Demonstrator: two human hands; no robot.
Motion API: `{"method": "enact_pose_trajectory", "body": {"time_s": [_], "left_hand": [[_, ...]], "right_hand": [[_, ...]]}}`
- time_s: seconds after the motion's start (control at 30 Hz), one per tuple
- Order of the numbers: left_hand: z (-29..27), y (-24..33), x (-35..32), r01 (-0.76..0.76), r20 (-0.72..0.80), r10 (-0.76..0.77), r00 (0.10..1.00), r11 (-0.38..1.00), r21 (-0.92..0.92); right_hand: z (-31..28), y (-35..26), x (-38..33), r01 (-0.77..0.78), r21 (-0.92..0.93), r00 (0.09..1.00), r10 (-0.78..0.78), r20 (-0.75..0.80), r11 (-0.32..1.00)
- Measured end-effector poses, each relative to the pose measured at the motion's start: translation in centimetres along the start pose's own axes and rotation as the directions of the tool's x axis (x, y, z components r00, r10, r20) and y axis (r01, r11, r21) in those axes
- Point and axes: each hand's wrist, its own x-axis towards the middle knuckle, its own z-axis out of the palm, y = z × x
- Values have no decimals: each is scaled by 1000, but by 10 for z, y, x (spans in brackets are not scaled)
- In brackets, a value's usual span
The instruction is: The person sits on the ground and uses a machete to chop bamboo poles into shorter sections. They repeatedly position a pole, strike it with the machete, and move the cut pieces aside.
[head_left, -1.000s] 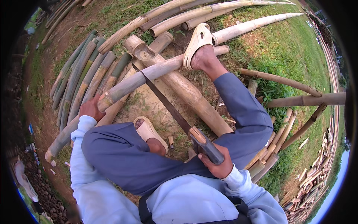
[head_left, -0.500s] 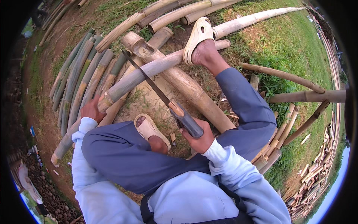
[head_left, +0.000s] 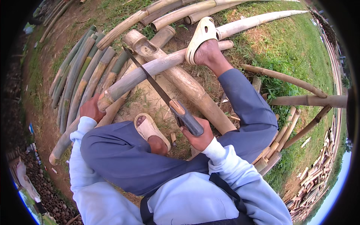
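Note:
A grey-green bamboo pole (head_left: 150, 68) lies slantwise, its middle resting across a thicker bamboo log (head_left: 187, 84) with a scooped notch near its far end. My left hand (head_left: 92, 108) is wrapped round the pole toward its near left end. A handsaw (head_left: 156, 87) crosses the pole, dark blade against it and tip beyond the far side. Closed round the saw's dark handle is my right hand (head_left: 197, 135). My right foot, in a cream clog (head_left: 200, 33), presses on the pole's far end. The blade edge is too fine to show any cut depth.
Several green and brown bamboo poles (head_left: 80, 73) lie side by side at the left, with more (head_left: 168, 22) at the far side. A bamboo frame (head_left: 300, 100) stands at right. Cut bamboo pieces (head_left: 317, 174) are heaped beyond it. My other clog (head_left: 152, 131) rests on the ground.
The saw has slid slightly away from me across the pole, with my right hand on its handle. My left hand keeps its hold, and the view has shifted a little.

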Motion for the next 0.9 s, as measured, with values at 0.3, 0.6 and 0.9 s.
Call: {"method": "enact_pose_trajectory", "body": {"time_s": [0.3,0.6,0.9], "left_hand": [[8,3,-4,-39,-76,35,997,998,-53],[5,-4,-10,-15,-101,10,995,999,-43],[-2,12,-6,106,-56,-109,992,993,-46]], "right_hand": [[-7,-6,1,-15,-40,1000,16,14,999],[-41,-30,-74,-67,-111,996,74,58,992],[-3,-2,9,19,-7,1000,-19,5,1000]]}}
